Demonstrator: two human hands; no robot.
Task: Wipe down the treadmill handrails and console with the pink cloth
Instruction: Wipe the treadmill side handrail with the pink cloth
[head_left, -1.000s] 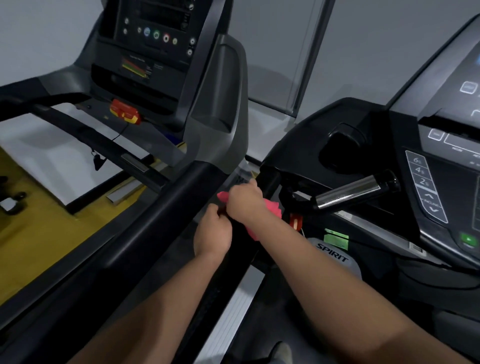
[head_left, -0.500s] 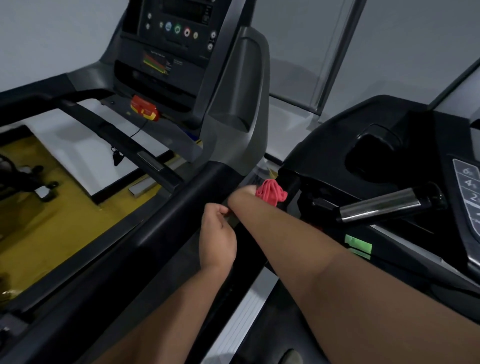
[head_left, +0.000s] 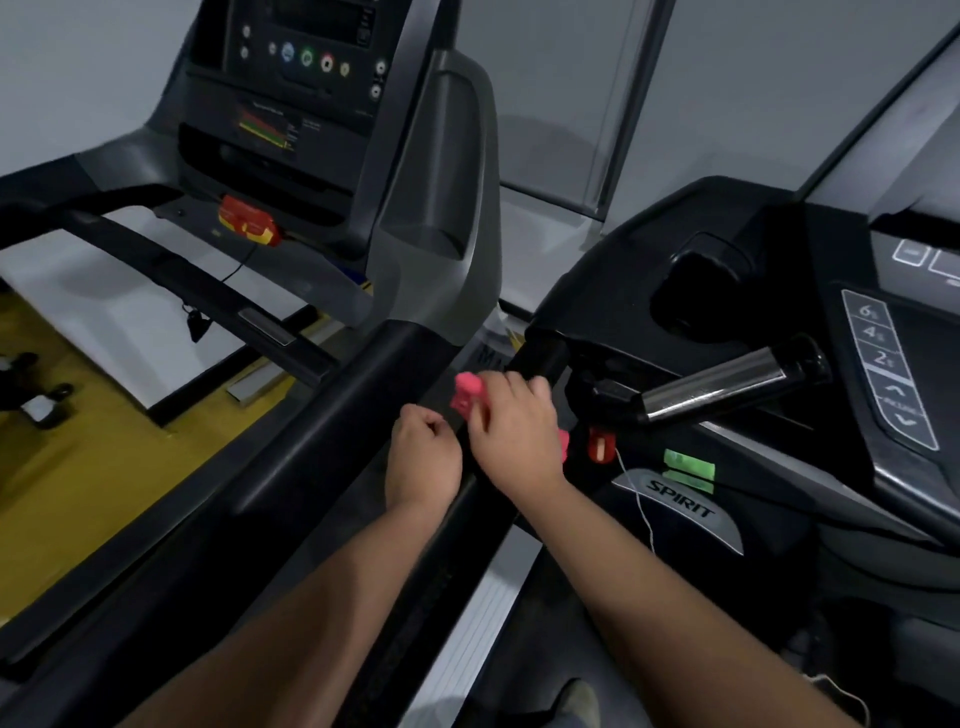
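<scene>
My right hand (head_left: 511, 436) grips the pink cloth (head_left: 465, 395) and presses it round the black left handrail (head_left: 540, 358) of the right-hand treadmill, just below the rail's top end. Bits of cloth stick out to the left of my fingers and under my palm. Beside it, my left hand (head_left: 423, 457) has curled fingers with nothing visible in them, and it sits against the same rail. The treadmill's console (head_left: 893, 364), with its number keys and arrows, lies at the right. A silver grip bar (head_left: 717, 382) juts out below it.
A second treadmill stands at the left with its own console (head_left: 306, 57), thick black handrail (head_left: 291, 441) and red safety key (head_left: 249, 226). A red clip (head_left: 601, 444) on a white cord hangs near my right hand. Yellow floor (head_left: 78, 467) lies at far left.
My right hand slid the cloth up to the rail's top end, then back down toward me. My left hand stayed beside the rail.
</scene>
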